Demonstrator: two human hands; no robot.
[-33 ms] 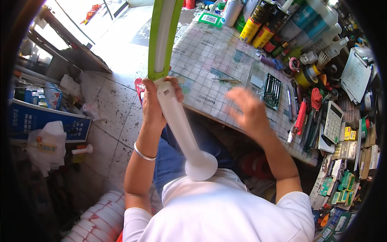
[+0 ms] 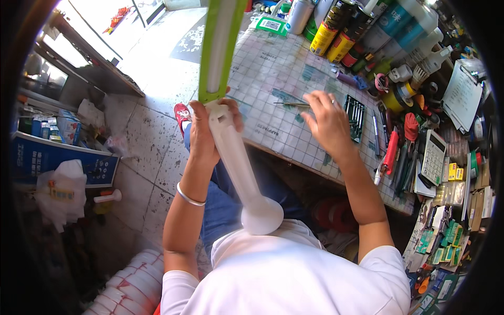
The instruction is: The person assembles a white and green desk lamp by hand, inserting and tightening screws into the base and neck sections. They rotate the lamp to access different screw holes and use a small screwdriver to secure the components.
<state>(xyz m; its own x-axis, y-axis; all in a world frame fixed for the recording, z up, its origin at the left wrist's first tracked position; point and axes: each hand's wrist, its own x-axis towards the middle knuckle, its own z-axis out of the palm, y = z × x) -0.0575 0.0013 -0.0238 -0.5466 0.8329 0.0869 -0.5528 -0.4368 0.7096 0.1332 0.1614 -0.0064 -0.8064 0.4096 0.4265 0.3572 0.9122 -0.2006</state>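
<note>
A desk lamp with a white neck (image 2: pixel 235 157) slants up from my shirt, where its round white base (image 2: pixel 262 216) rests. Its long head, a pale strip framed in bright green (image 2: pixel 227 52), points away from me past the table's left edge. My left hand (image 2: pixel 203 131) is closed around the joint between neck and head. Above the table hovers my right hand (image 2: pixel 331 123), fingers stretched and thumb apart, with nothing seen in it. Close to its fingertips a thin metal tool (image 2: pixel 289 104) lies on the tabletop. Just right of that hand is a dark case of small screwdriver bits (image 2: pixel 356 116).
The table has a checked cover (image 2: pixel 268 123). Along its right side crowd pens, a red-handled cutter (image 2: pixel 390 152), a calculator (image 2: pixel 433 157) and small boxes. Spray cans (image 2: pixel 325 37) and bottles stand at the back. A blue box (image 2: pixel 63 160) and plastic bags are at left.
My right hand has moved farther from me, toward the thin metal tool, and its fingers look less blurred. The lamp's head and my left hand have shifted slightly right.
</note>
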